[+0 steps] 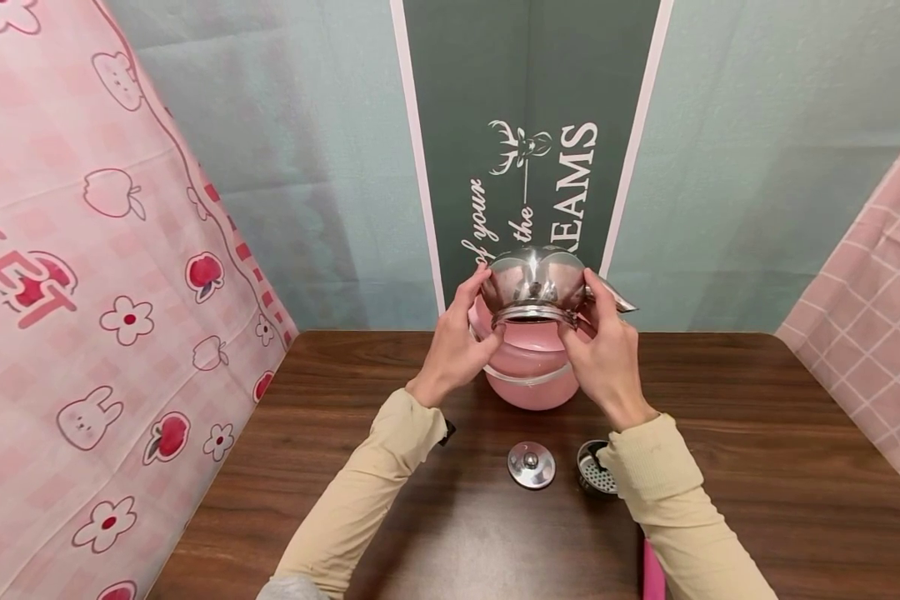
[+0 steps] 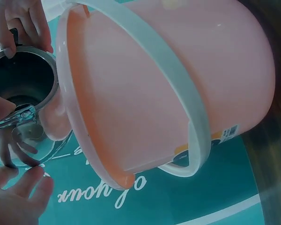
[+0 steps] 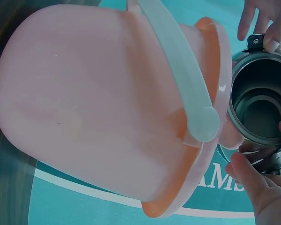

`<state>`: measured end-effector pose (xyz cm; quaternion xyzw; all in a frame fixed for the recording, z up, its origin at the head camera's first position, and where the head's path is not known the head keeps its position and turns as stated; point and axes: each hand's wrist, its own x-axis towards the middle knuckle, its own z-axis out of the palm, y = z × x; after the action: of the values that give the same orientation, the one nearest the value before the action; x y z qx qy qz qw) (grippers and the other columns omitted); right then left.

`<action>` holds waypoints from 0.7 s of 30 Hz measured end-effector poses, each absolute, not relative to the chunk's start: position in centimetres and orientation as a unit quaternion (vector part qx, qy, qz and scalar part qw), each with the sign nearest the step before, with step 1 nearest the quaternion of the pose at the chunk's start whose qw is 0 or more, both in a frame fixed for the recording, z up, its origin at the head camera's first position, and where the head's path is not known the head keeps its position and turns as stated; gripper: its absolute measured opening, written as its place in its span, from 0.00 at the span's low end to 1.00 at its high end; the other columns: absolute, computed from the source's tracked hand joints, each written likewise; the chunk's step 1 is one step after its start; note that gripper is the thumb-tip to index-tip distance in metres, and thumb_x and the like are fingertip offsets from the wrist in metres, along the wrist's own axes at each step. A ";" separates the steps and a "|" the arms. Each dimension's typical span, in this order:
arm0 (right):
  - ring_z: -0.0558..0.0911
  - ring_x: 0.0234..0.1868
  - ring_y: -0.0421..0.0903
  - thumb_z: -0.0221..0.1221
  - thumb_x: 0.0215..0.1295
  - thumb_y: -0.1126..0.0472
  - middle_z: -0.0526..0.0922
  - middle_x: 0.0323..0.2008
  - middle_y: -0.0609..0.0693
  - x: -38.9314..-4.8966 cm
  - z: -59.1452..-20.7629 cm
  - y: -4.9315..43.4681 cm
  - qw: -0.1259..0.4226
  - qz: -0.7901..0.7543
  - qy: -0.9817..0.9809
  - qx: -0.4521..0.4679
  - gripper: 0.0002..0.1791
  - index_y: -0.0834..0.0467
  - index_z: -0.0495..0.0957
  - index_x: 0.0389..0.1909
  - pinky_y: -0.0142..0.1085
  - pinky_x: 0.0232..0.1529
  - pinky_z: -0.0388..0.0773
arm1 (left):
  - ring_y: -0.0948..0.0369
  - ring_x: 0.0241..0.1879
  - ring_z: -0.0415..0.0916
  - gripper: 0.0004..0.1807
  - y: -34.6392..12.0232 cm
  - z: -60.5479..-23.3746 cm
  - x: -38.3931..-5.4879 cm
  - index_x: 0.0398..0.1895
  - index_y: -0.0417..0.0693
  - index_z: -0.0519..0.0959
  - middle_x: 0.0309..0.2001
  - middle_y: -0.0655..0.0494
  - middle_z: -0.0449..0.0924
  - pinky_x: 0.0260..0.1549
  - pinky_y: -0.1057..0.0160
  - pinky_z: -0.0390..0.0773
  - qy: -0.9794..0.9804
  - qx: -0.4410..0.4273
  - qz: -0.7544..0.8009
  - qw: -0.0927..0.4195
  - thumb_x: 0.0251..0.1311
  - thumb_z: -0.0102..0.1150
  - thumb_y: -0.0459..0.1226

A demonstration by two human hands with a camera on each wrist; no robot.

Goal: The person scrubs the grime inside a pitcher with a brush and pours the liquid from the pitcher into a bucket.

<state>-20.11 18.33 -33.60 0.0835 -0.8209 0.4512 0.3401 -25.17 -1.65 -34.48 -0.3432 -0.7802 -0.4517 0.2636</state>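
Both hands hold a shiny steel teapot (image 1: 536, 271), tipped with its round mouth toward me, over the top of a pink bucket (image 1: 532, 392). My left hand (image 1: 453, 346) grips the teapot's left side, thumb near the rim. On the other side my right hand (image 1: 606, 358) grips it by the spout (image 1: 621, 302), which points right. The left wrist view shows the dark inside of the teapot (image 2: 47, 79) beside the bucket's rim (image 2: 79, 108); no contents can be made out. A white carrying handle (image 3: 178, 70) hangs across the bucket.
On the brown wooden table (image 1: 270, 500), nearer me than the bucket, lie a round steel lid (image 1: 531, 464) and a perforated strainer basket (image 1: 594, 468), partly behind the right sleeve. A bright pink item (image 1: 652, 571) shows at the front edge. Printed cloths hang behind and at both sides.
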 end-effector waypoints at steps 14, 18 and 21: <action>0.82 0.54 0.56 0.61 0.61 0.68 0.81 0.52 0.66 -20.4 -33.4 18.0 0.358 0.452 -0.813 0.088 0.31 0.59 0.67 0.66 0.36 0.49 0.78 | 0.54 0.62 0.73 0.38 -1.8 -34.1 -25.2 0.69 0.46 0.60 0.69 0.47 0.65 0.60 0.57 0.73 -0.752 -0.330 -0.527 0.217 0.52 0.57 0.25; 0.82 0.55 0.55 0.62 0.61 0.65 0.81 0.53 0.65 -20.3 -33.3 17.9 0.362 0.442 -0.817 0.083 0.31 0.58 0.67 0.66 0.37 0.50 0.78 | 0.53 0.61 0.74 0.38 -1.7 -34.0 -25.1 0.70 0.47 0.61 0.69 0.48 0.65 0.59 0.55 0.74 -0.756 -0.319 -0.533 0.207 0.52 0.56 0.25; 0.82 0.55 0.55 0.62 0.62 0.63 0.81 0.53 0.64 -20.2 -33.2 17.8 0.366 0.433 -0.820 0.077 0.30 0.57 0.68 0.66 0.39 0.50 0.78 | 0.52 0.59 0.74 0.38 -1.8 -34.0 -25.0 0.71 0.48 0.61 0.68 0.48 0.67 0.58 0.50 0.75 -0.756 -0.312 -0.540 0.199 0.52 0.55 0.26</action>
<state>-20.22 17.81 -33.19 0.0772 -0.8202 0.4326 0.3662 -25.01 -1.75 -33.96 -0.3116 -0.7561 -0.5398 0.1993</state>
